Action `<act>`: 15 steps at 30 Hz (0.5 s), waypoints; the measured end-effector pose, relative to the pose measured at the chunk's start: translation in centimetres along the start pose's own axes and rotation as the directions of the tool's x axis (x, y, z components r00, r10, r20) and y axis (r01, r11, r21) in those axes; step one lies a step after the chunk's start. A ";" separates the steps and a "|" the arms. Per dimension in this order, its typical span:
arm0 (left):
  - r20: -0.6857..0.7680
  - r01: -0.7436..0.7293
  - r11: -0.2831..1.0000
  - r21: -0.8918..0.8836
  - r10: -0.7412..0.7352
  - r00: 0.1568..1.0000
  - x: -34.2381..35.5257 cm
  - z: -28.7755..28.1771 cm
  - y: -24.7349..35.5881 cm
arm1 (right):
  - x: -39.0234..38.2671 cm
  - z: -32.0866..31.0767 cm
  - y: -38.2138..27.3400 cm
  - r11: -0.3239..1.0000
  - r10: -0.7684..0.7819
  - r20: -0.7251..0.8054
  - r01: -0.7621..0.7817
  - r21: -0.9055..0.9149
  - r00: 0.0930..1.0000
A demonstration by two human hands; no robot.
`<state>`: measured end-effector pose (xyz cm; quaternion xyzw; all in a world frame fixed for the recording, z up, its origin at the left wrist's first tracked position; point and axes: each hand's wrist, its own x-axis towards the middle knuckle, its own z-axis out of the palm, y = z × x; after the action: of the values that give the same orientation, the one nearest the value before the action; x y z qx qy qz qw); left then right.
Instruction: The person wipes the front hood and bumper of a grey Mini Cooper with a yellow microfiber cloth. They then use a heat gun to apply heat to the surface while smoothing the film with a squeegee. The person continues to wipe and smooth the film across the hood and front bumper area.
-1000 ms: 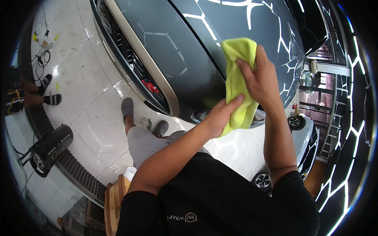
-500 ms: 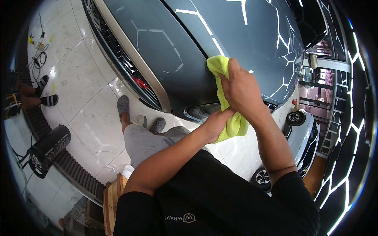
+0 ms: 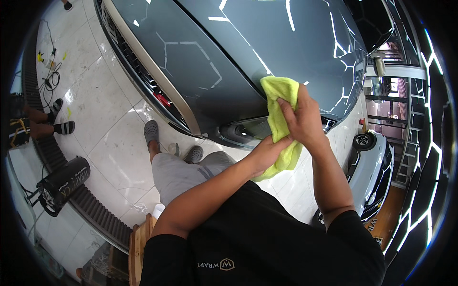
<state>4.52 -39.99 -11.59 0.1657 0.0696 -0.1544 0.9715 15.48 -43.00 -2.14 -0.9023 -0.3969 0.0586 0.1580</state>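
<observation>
A yellow-green microfiber cloth (image 3: 281, 90) hangs between my two hands in front of the car's headlight corner. My right hand (image 3: 305, 119) grips its upper part, thumb laid over the fabric. Lower down, my left hand (image 3: 267, 155) is closed on the hanging end, its fingers partly hidden by the cloth. Behind the cloth lies the glossy grey-blue bonnet (image 3: 238, 28) of the car, with the dark headlight (image 3: 243, 133) just left of it. Whether the cloth touches the paint I cannot tell.
A black cylindrical machine (image 3: 64, 183) stands at the left by a dark floor grating (image 3: 95, 209). Another person's sandalled feet (image 3: 64, 127) are at the far left, near a coiled cable (image 3: 50, 81). A wooden stool (image 3: 138, 248) is at lower left, a light-coloured car (image 3: 369, 176) to the right.
Both hands stay on the cloth. My right hand has shifted slightly right and down, its grip turned so the thumb shows, and the cloth's top is spread wider.
</observation>
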 end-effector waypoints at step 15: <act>0.013 -0.034 0.985 -0.167 0.036 0.999 0.2 -1.6 -0.4 | 2.1 1.4 -2.7 0.971 -0.076 0.173 0.113 -0.212 0.982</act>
<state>4.45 -39.88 -13.23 0.0838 0.0715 -0.1322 0.9851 14.69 -39.35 -2.53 -0.8863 -0.4553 0.0805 0.0263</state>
